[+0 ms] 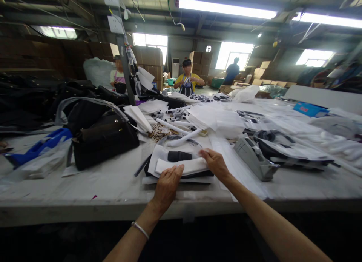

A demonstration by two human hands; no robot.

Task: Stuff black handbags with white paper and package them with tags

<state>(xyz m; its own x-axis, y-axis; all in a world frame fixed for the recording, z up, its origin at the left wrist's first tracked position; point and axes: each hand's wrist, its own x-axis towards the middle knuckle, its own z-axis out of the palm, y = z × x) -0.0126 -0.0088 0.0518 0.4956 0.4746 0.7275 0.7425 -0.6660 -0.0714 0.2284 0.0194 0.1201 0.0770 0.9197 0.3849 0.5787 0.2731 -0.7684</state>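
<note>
A black bag lies flat near the table's front edge, wrapped partly in white foam sheet. On top of it rests a folded white foam strip, and behind the strip a black strap piece shows. My left hand lies on the front of the strip, fingers stretched out and close together. At the right end of the foam, my right hand has its fingers bent and pinched at the foam's edge. Its fingertips partly cover what they grip.
A finished-looking black handbag stands at left beside a blue tape dispenser. A grey tape dispenser is close on the right. White foam sheets and tubes cover the table's middle. A co-worker in yellow is across the table.
</note>
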